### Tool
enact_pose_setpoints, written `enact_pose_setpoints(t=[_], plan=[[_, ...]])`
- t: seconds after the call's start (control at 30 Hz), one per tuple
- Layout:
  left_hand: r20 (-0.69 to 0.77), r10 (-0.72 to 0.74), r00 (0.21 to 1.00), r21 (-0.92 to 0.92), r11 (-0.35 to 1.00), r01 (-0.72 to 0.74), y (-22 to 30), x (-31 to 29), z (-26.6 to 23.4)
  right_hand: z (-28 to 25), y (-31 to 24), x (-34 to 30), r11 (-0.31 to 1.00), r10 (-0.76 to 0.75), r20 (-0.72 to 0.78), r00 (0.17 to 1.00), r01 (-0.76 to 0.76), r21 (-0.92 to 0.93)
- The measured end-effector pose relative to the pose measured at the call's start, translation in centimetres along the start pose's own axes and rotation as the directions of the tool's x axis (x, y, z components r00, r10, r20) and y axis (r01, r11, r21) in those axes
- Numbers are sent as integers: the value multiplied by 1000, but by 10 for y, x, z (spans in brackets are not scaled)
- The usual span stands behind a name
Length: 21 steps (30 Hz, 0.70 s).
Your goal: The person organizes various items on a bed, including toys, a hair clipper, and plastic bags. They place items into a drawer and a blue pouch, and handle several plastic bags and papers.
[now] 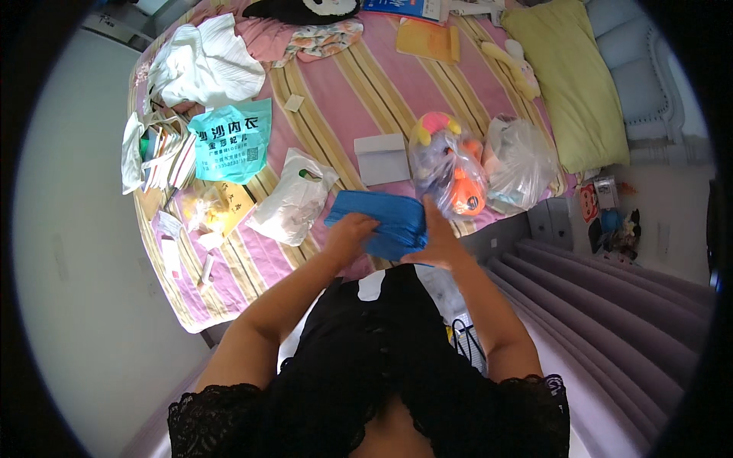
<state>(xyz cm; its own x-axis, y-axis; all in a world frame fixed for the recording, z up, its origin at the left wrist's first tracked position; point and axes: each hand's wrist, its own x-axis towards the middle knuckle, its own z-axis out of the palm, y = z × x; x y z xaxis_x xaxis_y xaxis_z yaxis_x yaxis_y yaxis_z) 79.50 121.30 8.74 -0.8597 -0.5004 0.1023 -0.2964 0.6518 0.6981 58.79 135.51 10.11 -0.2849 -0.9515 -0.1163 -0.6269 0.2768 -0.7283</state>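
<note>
A flat, blue folded bundle [385,212] lies at the near edge of the bed, in front of my body. Whether it is cloth or thin plastic I cannot tell. My left hand [353,237] grips its near left side with curled fingers. My right hand [440,238] is around its right end, thumb side pointing away from me, with some fingers hidden. Just beyond the bundle is a pale grey flat box [382,159]. To the right of it sits a clear plastic bag [450,164] of colourful toys. A white plastic bag [294,197] rests to the left.
The striped bed [336,95] also bears a turquoise bag [233,141], books [168,153], white clothing [206,61] and another clear bag [521,162]. A green pillow [569,84] lies at the far right. Purple curtains [603,298] hang on the right, near my right arm.
</note>
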Motion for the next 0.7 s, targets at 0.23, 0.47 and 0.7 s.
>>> enact_pose_setpoints(t=[0.23, 0.47, 0.7], plan=[[15, -237, 971, -212, 949, 235, -11, -4, 4, 39, -20, 7, 987, 149, -53, 987, -152, -43], [128, -187, 974, -195, 958, 209, -33, -1, -26, 63, -24, 16, 1000, 23, -175, 984, -22, 11], [-448, -520, 727, -241, 853, 462, -180, 23, -91, 55, -39, 18, 999, -1, -159, 987, -4, -32]])
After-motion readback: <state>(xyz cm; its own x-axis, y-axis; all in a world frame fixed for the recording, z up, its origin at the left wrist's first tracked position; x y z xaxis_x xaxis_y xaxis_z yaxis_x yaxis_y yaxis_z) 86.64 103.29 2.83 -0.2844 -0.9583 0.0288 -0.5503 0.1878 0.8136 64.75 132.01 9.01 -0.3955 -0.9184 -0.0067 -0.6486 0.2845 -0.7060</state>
